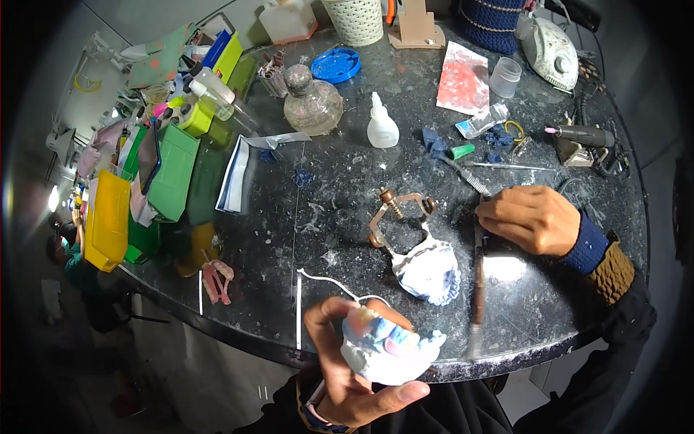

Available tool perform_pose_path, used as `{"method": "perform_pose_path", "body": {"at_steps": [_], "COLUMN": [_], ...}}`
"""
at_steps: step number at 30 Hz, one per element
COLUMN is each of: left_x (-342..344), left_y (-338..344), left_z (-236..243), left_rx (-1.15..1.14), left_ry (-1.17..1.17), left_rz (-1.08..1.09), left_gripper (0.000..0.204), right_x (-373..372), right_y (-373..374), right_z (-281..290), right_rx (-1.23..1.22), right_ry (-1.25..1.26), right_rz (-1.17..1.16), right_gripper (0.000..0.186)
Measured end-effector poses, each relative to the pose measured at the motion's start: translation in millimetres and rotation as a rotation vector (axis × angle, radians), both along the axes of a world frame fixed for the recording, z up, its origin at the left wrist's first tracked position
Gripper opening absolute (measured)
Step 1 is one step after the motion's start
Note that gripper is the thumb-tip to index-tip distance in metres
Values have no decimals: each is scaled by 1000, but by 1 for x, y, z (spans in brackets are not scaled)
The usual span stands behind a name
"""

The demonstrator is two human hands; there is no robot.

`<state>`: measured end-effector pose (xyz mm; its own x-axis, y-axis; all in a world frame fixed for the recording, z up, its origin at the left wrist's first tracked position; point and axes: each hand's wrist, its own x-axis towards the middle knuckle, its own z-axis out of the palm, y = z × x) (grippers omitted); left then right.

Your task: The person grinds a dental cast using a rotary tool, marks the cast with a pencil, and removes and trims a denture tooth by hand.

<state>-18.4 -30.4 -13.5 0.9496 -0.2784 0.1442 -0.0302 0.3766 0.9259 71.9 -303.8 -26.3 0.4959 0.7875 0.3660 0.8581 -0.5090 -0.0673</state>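
Observation:
My left hand (336, 369) grips a white dental cast (383, 362) with blue and pink material over its teeth, held at the bench's front edge. My right hand (528, 220) is closed on a long slim brown-handled tool (478, 289), whose lower end is blurred. Between and above my hands, a metal articulator (401, 206) lies on the bench with a second white cast (423, 271) attached. A white cord (325, 281) trails near the left-hand cast. Blue scraps (436, 145) and a green cap (460, 151) lie beyond my right hand.
The dark curved bench (267, 267) holds yellow (105, 220) and green bins (173, 173), a glass flask (314, 112), a white dropper bottle (382, 126), a pink denture piece (217, 281) and a handpiece (585, 136). A white machine (549, 54) stands back right. A co-worker (72, 253) appears far left.

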Motion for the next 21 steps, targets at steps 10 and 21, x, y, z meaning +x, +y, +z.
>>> {"method": "perform_pose_path", "body": {"at_steps": [10,21], "left_x": [2,6], "left_y": [-1,-12], "left_z": [1,-9], "left_rx": [79,333], "left_ry": [-125,-581], "left_rz": [73,239], "left_gripper": [85,52], "right_x": [-5,-67], "right_y": [-9,39], "right_z": [7,47], "right_rx": [-217,985], "right_ry": [-62,661], "right_rz": [43,-155], "right_gripper": [26,9]}}
